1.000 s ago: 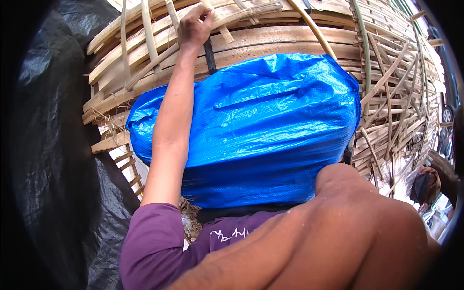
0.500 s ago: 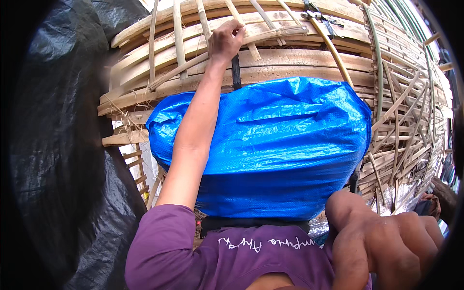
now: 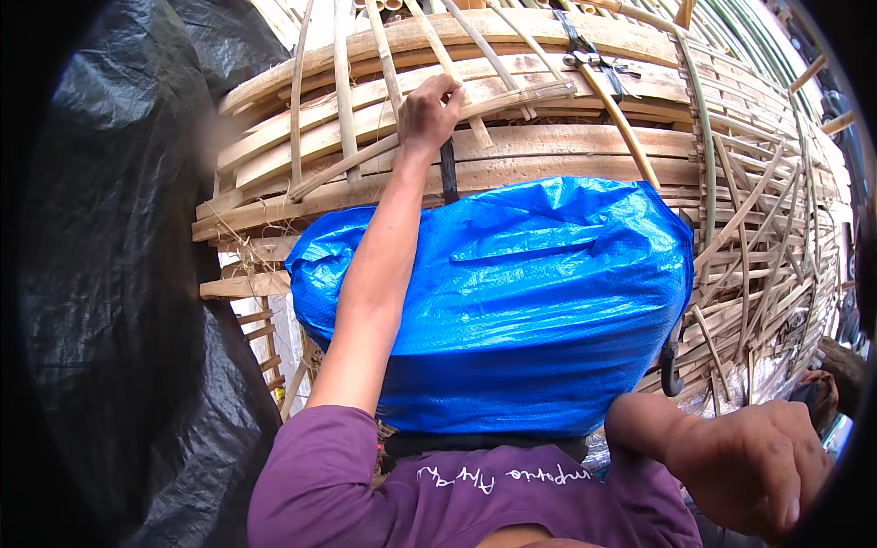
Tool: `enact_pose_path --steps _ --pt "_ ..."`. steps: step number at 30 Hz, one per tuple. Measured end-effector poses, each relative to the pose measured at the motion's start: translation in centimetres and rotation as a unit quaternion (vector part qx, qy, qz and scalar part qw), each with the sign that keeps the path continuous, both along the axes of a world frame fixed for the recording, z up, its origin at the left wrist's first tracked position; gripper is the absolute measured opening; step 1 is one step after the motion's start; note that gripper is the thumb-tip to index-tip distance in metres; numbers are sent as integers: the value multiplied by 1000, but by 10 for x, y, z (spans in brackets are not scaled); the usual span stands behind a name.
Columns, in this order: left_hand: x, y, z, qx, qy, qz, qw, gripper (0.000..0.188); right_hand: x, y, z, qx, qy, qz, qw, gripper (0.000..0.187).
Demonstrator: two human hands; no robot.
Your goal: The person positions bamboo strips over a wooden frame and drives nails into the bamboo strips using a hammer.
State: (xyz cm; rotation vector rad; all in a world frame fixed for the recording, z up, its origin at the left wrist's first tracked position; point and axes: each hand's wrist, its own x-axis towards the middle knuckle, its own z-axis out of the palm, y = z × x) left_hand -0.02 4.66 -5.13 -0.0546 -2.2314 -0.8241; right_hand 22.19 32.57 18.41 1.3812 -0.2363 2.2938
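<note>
- The left hand [image 3: 429, 114] pinches a bamboo strip [image 3: 548, 92], hiding its middle.
- The right hand [image 3: 763, 461], near right, is curled; whether it grips anything, I cannot tell.
- The strip, pale and narrow, lies slantwise over the far boards [image 3: 585, 142], right end farther, beyond the blue sheet [image 3: 539, 310].

bright daylight glares off the blue cover [image 3: 539, 315], and fisheye distortion curves the wooden planks [image 3: 585, 141].
</note>
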Motion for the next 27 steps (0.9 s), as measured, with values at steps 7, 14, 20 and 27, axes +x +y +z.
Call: enact_pose_path --steps 7,14,20,27 --pt "2 -3 0 3 -43 0 999 10 -16 45 -11 230 -190 31 954 8" --pt "-6 -13 7 34 -62 -18 997 14 -118 38 -48 508 -311 -176 783 34" --pt "1 -21 44 93 -96 -94 987 15 -236 52 -116 792 -246 -389 401 45" --pt "30 -17 16 173 -95 -86 976 14 -237 70 -173 811 -217 -499 215 67"
